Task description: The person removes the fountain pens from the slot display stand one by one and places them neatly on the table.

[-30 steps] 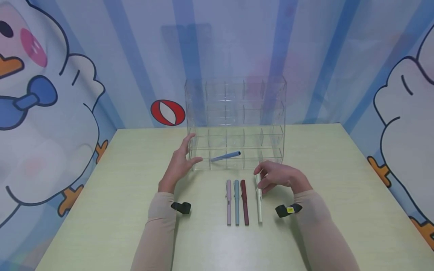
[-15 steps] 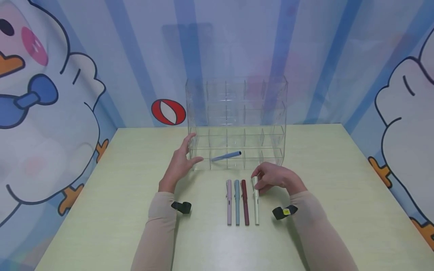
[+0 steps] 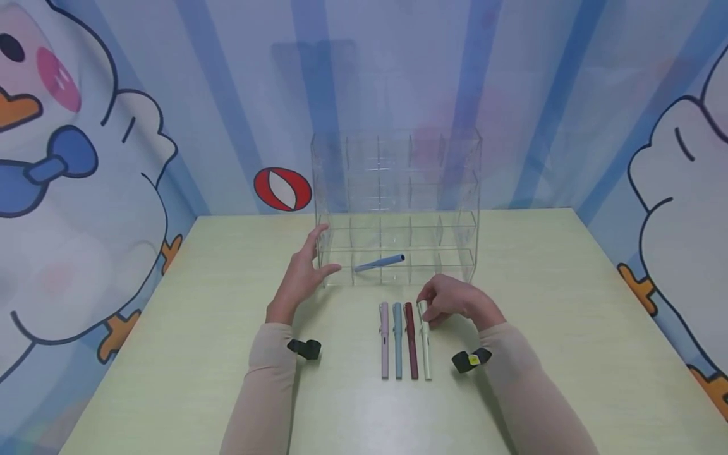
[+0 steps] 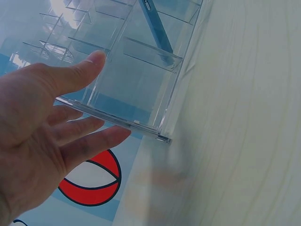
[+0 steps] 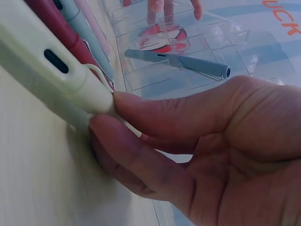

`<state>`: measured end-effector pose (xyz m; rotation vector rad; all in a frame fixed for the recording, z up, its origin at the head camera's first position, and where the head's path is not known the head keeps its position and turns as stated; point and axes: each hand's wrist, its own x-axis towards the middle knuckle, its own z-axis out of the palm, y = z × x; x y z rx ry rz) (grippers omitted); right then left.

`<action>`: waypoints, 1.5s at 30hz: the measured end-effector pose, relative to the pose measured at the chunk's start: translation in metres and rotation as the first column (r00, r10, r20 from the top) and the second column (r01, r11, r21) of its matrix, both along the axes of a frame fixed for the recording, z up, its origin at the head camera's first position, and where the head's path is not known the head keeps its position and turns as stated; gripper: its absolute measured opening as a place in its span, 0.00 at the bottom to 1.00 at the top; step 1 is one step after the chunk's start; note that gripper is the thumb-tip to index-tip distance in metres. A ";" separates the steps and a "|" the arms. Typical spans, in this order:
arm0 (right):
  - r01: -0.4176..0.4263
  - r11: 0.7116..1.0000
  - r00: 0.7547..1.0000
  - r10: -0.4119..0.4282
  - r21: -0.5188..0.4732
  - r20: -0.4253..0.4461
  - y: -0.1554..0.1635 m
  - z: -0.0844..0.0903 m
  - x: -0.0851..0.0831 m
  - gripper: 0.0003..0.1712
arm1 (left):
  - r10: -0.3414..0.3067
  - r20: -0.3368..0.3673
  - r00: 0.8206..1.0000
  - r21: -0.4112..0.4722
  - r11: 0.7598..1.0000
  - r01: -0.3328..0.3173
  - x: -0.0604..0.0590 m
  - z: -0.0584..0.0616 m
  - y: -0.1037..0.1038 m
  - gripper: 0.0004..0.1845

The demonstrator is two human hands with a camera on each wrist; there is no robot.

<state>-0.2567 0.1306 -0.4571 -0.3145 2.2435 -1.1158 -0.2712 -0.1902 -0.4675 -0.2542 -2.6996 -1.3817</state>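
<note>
The table is pale green and fills the lower part of the head view; its near edge is cut off by the frame. A clear organizer with rows of compartments stands upright at the far middle of the table. Its dividers are transparent and hard to count. A blue pen lies tilted in the bottom row, left of centre.

The left hand rests at the organizer's left front corner, fingers straight and spread, thumb against the front face. In the left wrist view the fingertips touch the clear wall; the palm is cut off by the frame.

The right hand lies just in front of the organizer with fingers curled. Thumb and forefinger pinch the far end of the white pen. The right wrist view shows this grip closely; the pen's far tip is hidden behind the fingers.

The white pen lies on the table, rightmost in a row of four, just beside the dark red pen. Next come the grey-blue pen and the pink pen. All four are parallel.
</note>
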 end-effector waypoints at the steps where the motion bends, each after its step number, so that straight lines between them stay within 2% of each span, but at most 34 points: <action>1: -0.003 1.000 1.000 0.003 0.005 -0.003 -0.001 0.000 0.000 0.17 | -0.001 -0.002 1.000 0.000 1.000 0.001 0.000 0.000 0.000 0.48; 10: -0.014 0.995 0.998 0.020 0.098 -0.056 -0.004 0.002 0.004 0.11 | -0.006 -0.013 1.000 0.003 1.000 0.006 0.000 -0.001 -0.001 0.48; 16: -0.007 0.988 0.998 0.017 0.156 -0.064 -0.008 0.003 0.007 0.11 | 0.003 -0.002 1.000 -0.004 1.000 -0.003 0.000 -0.001 0.000 0.49; 25: -0.006 0.981 0.996 0.023 0.192 -0.089 -0.012 0.003 0.011 0.11 | 0.000 0.001 1.000 -0.010 1.000 0.000 -0.001 -0.001 0.000 0.49; 45: 0.007 0.985 0.996 0.007 0.172 -0.085 -0.012 0.002 0.009 0.12 | 0.001 0.007 1.000 -0.016 1.000 0.000 0.000 0.001 0.000 0.49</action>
